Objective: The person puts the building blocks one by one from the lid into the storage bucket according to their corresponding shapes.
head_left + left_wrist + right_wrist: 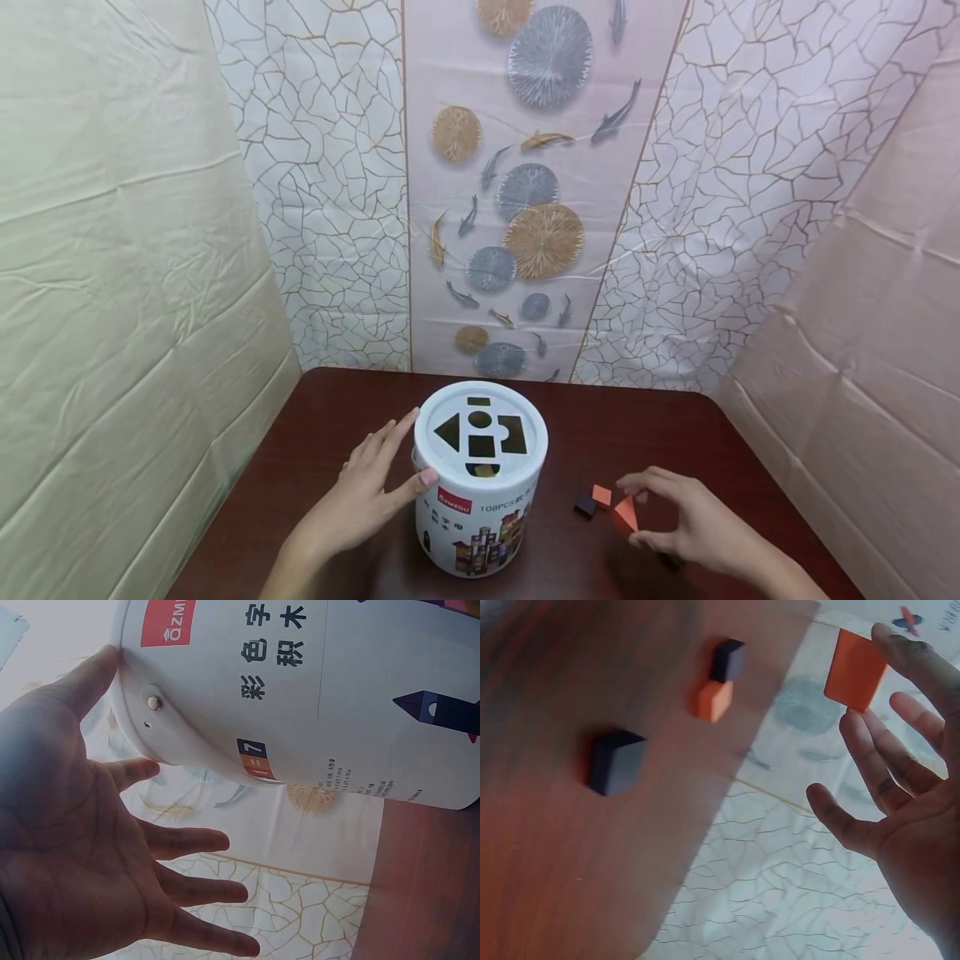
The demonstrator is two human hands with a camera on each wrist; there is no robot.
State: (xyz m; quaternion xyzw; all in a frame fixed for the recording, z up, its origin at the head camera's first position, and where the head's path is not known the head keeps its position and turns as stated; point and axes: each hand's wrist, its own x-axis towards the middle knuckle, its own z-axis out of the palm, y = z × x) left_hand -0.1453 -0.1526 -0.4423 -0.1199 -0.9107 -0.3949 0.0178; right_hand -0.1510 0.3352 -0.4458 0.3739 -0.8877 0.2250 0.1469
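Note:
A white lidded bucket with printed toy-block pictures stands on the dark red table. Its lid has several cut-out shapes. My left hand spreads along the bucket's left side, thumb and index fingertips at the lid's edge, the other fingers extended in the left wrist view. An orange block, triangular in the head view, is pinched between the thumb and fingertips of my right hand, raised over the table. Close by on the table are a small orange block, a dark block and another dark block.
The bucket's white handle hangs down its side. Behind the table hangs a patterned cloth, with plain beige cloth on the left and more cloth on the right.

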